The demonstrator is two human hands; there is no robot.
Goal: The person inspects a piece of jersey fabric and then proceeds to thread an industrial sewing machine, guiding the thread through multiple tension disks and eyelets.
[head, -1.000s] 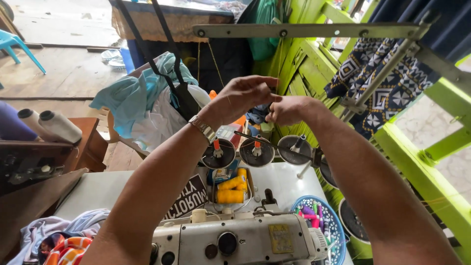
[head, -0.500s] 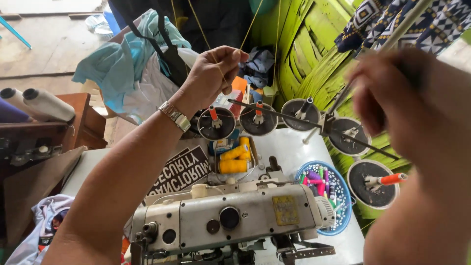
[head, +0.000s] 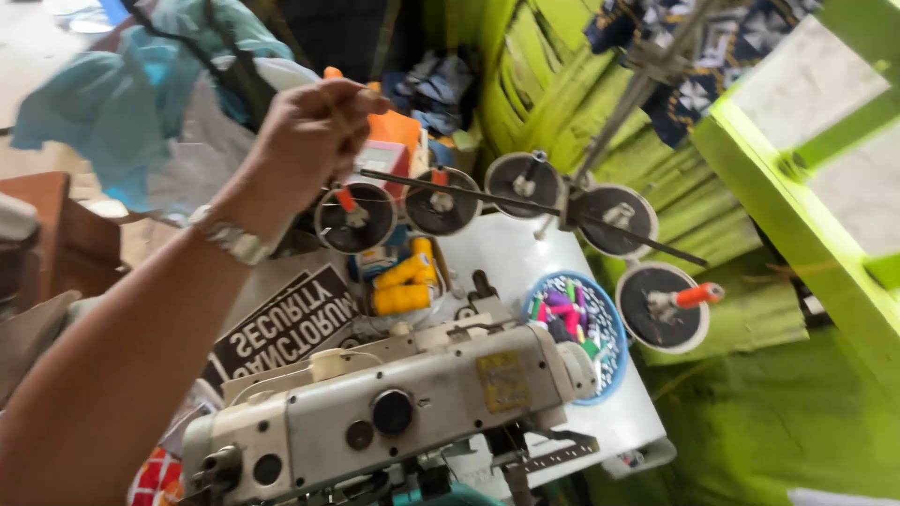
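Note:
My left hand is raised above a thread stand, with thumb and fingertips pinched on what looks like a thin thread that is barely visible. A metal watch sits on that wrist. Just below the hand are the stand's round black discs; the nearest disc carries an orange pin. My right hand is out of view. A grey-white sewing machine stands in front of me on the white table.
A blue basket of coloured bobbins and yellow spools lie behind the machine, beside a black sign. A disc with an orange spool pin juts out to the right. Green cloth and a green frame fill the right side.
My right hand dropped away from my left hand and has left the view. My left hand stays raised and pinched above the discs. The camera swung to the right.

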